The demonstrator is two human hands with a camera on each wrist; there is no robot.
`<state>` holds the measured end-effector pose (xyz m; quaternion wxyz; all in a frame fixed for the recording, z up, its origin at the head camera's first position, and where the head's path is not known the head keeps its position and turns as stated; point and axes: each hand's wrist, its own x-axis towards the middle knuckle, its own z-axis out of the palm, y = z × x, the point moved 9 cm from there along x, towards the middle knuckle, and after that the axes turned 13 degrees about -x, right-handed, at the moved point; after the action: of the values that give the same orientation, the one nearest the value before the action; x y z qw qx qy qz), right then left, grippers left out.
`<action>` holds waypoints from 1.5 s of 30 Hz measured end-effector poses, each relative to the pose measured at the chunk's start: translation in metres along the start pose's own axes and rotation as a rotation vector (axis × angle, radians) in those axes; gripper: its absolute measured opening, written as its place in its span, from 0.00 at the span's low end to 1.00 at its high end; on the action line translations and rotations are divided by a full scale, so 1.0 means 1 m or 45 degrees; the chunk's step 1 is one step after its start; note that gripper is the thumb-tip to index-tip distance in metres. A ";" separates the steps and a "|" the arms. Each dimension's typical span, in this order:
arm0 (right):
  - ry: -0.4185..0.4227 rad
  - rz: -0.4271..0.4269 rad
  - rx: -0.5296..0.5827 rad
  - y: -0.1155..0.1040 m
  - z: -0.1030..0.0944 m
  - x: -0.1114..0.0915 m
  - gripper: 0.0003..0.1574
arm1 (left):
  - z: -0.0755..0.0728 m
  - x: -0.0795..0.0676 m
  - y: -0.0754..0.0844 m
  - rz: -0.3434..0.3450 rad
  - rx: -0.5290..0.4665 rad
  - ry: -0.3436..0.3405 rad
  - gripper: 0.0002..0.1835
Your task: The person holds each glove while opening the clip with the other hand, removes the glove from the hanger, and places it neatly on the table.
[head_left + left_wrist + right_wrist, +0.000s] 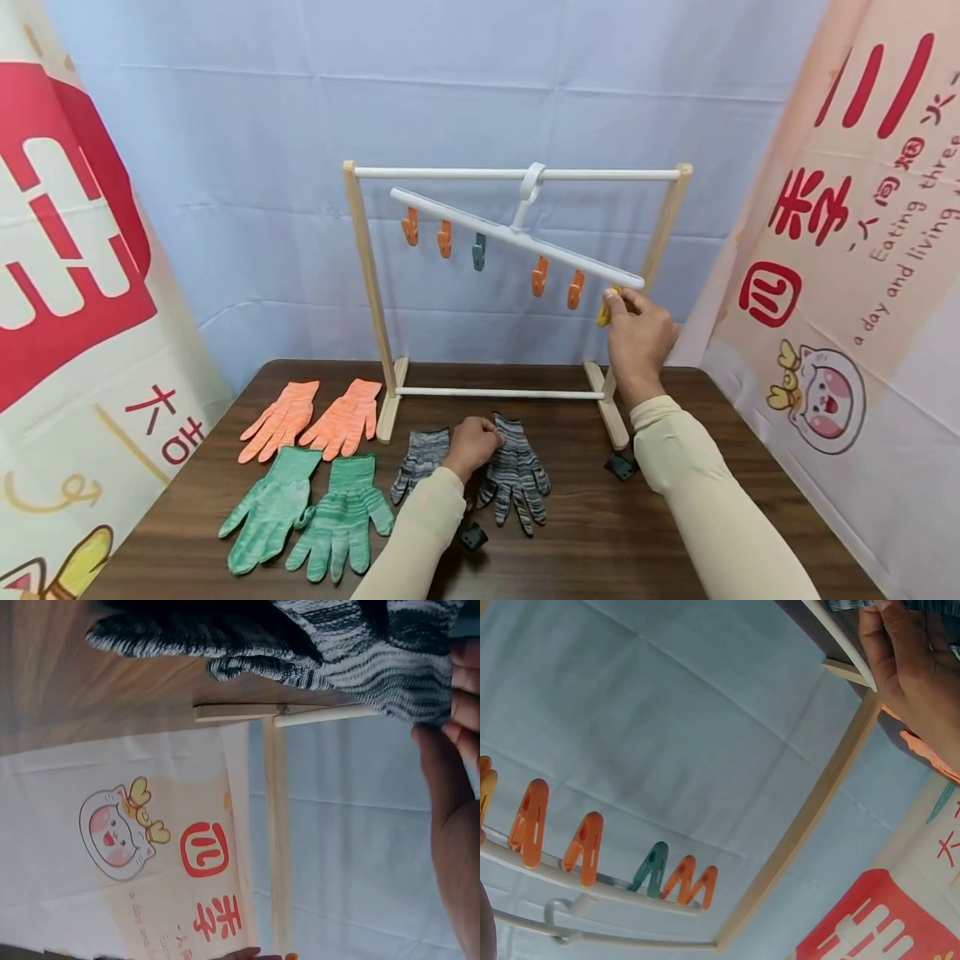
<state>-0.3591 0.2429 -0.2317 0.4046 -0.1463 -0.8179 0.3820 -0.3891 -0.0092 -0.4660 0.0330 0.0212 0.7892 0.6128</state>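
Observation:
My right hand (pixel 641 337) pinches a yellow clothespin (pixel 604 315) at the low right end of a white clip hanger (pixel 465 218). The hanger hangs tilted by its hook (pixel 531 179), its left end higher. Several orange clothespins and a green clothespin (pixel 478 252) hang along it. Down at the table, my left hand (pixel 472 447) pinches the cuff of a black-and-grey knit glove (pixel 517 475); thumb and fingers meet at the cuff edge (pixel 420 690) in the left wrist view. A matching glove (pixel 423 454) lies to its left, partly covered by my left arm.
A wooden rack with a white top rail (pixel 442 173) stands at the table's back. Orange gloves (pixel 345 421) and green gloves (pixel 270 508) lie at the left. Small black objects (pixel 472 537) are near both forearms. Printed cloth (pixel 825 250) hangs at the sides.

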 end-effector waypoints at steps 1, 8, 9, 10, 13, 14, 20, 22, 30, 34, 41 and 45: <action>0.000 -0.001 -0.002 0.000 0.000 0.000 0.27 | -0.001 -0.001 0.000 -0.005 0.029 0.013 0.15; 0.004 -0.018 -0.004 0.002 -0.002 0.000 0.27 | -0.004 -0.005 0.000 -0.027 0.230 0.086 0.27; 0.008 -0.016 -0.005 0.002 -0.003 0.000 0.27 | -0.004 -0.006 0.000 -0.027 0.249 0.089 0.27; 0.011 -0.018 -0.010 0.002 -0.003 0.000 0.26 | -0.004 -0.006 0.000 -0.027 0.260 0.089 0.26; 0.017 -0.019 -0.019 0.002 -0.003 -0.001 0.25 | -0.003 -0.007 0.000 -0.027 0.285 0.095 0.26; 0.021 -0.020 -0.024 0.002 -0.003 -0.001 0.25 | -0.003 -0.008 0.000 -0.033 0.291 0.096 0.26; 0.024 -0.038 -0.028 0.001 -0.004 -0.002 0.27 | -0.005 -0.011 0.003 -0.024 0.368 0.123 0.26; 0.035 -0.070 -0.042 -0.001 -0.005 -0.002 0.27 | -0.005 -0.013 0.005 -0.012 0.402 0.127 0.26; 0.085 -0.177 -0.063 -0.005 -0.009 -0.004 0.24 | -0.008 -0.018 0.015 0.050 0.535 0.081 0.25; 0.085 -0.177 -0.044 -0.002 -0.009 -0.004 0.24 | -0.009 -0.017 0.015 0.045 0.558 0.062 0.26; 0.058 -0.149 -0.057 0.002 -0.007 -0.003 0.23 | -0.018 -0.013 0.023 0.143 0.516 0.123 0.28; 0.050 -0.116 -0.063 0.007 -0.009 -0.001 0.22 | -0.028 -0.011 0.036 0.198 0.542 0.153 0.22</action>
<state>-0.3517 0.2512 -0.2341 0.4339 -0.1264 -0.8248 0.3397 -0.3810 -0.0286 -0.4242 -0.0667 0.0520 0.8972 0.4334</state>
